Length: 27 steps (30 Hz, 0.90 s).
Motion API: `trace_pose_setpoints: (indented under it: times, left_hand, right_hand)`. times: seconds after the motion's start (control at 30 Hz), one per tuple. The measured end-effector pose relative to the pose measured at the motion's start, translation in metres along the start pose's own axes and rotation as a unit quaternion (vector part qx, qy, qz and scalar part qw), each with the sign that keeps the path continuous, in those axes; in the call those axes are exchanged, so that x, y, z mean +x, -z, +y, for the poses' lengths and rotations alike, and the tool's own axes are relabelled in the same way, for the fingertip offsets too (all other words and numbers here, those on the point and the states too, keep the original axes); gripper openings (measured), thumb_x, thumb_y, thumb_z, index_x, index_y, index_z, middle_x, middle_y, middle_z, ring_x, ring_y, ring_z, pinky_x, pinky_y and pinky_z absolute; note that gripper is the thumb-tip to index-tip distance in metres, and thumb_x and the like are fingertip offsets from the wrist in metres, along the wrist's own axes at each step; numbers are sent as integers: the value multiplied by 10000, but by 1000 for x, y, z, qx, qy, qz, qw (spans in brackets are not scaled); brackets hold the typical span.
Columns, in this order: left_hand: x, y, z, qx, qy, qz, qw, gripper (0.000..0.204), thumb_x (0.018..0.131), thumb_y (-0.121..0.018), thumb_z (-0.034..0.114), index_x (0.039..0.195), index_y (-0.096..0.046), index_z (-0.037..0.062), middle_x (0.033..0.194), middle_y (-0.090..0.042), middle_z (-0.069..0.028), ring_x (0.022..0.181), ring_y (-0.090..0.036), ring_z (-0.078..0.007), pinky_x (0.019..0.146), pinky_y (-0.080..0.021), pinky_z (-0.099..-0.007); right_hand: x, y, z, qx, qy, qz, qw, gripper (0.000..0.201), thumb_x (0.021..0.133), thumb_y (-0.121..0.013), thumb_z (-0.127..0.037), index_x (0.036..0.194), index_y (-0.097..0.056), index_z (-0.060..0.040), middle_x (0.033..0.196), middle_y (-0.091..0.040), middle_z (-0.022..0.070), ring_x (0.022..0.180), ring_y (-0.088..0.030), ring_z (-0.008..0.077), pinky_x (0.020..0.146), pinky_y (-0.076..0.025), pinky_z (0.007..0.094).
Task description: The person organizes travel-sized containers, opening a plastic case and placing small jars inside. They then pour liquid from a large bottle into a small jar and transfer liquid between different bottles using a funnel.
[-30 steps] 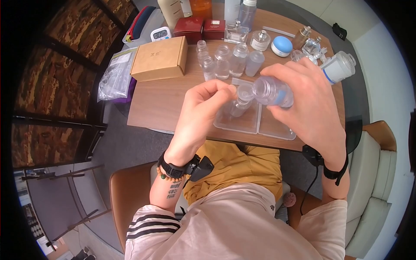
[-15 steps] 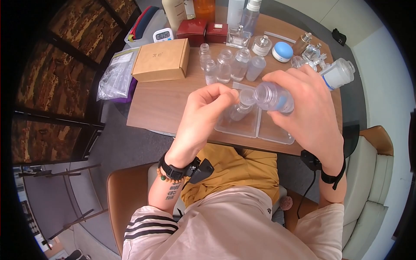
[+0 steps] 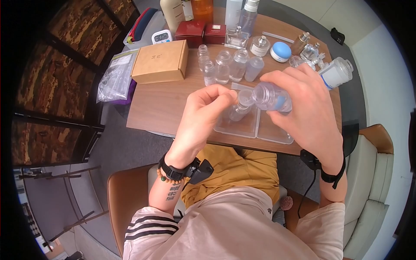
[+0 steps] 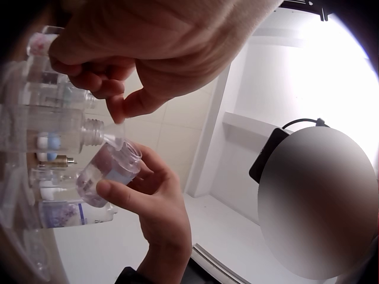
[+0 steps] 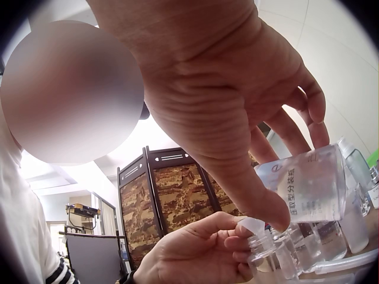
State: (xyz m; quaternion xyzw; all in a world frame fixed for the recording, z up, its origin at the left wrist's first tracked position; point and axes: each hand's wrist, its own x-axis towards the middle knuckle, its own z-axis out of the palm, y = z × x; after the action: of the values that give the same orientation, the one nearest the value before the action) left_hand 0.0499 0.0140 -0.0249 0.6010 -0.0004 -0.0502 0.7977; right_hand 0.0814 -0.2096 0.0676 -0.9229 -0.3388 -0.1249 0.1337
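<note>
A small clear funnel (image 3: pixel 245 97) sits in the neck of a clear bottle (image 3: pixel 238 112) standing in a clear tray (image 3: pixel 242 131). My left hand (image 3: pixel 200 113) pinches the funnel's rim between thumb and forefinger, also visible in the left wrist view (image 4: pixel 148 53). My right hand (image 3: pixel 307 105) grips a clear, labelled bottle (image 3: pixel 272 97), tilted with its mouth over the funnel. In the right wrist view, printed characters show on that bottle (image 5: pixel 308 186). Whether liquid is flowing cannot be told.
Several small clear bottles (image 3: pixel 222 65) stand behind the tray. A cardboard box (image 3: pixel 159 61) is at the left, beside a plastic bag (image 3: pixel 117 78). Red boxes (image 3: pixel 190 34), a blue-lidded jar (image 3: pixel 281 52) and a white-labelled bottle (image 3: pixel 336 73) stand farther back and right.
The head view has shifted slightly. Both hands keep their holds on the funnel and the tilted bottle, with no other clear movement.
</note>
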Motion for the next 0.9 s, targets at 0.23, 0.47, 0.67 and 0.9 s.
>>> trace_pose_setpoints:
  times: [0.23, 0.47, 0.67, 0.9]
  left_hand:
    - [0, -1, 0, -1, -2, -2, 1000, 189, 1035, -674, 172, 1026, -761, 5, 985, -744, 2, 919, -623, -58, 844, -471, -236]
    - [0, 0, -1, -7, -6, -3, 1000, 184, 1031, -669, 160, 1023, -758, -1, 988, -744, -2, 932, -626, -64, 865, -473, -242]
    - [0, 1, -1, -4, -5, -3, 1000, 179, 1030, -664, 152, 1024, -756, -1, 993, -745, -6, 939, -628, -66, 872, -474, -245]
    - [0, 1, -2, -9, -4, -4, 1000, 188, 1038, -667, 163, 1027, -752, -5, 998, -746, -12, 946, -631, -69, 880, -473, -248]
  right_hand:
    - [0, 0, 0, -3, 6, 5, 1000, 477, 677, -799, -35, 1146, -727, -88, 1015, -688, 90, 991, -577, 335, 921, -485, 437]
    - [1, 0, -1, -6, 9, 6, 1000, 485, 667, -797, -32, 1143, -728, -91, 1018, -687, 88, 993, -576, 334, 930, -485, 434]
    - [1, 0, -2, -7, 6, 4, 1000, 488, 666, -800, -27, 1144, -729, -93, 1036, -693, 88, 1009, -582, 336, 944, -486, 433]
    - [1, 0, -2, -10, 1, 1, 1000, 480, 673, -804, -27, 1143, -728, -90, 1041, -693, 90, 1026, -586, 337, 949, -488, 434]
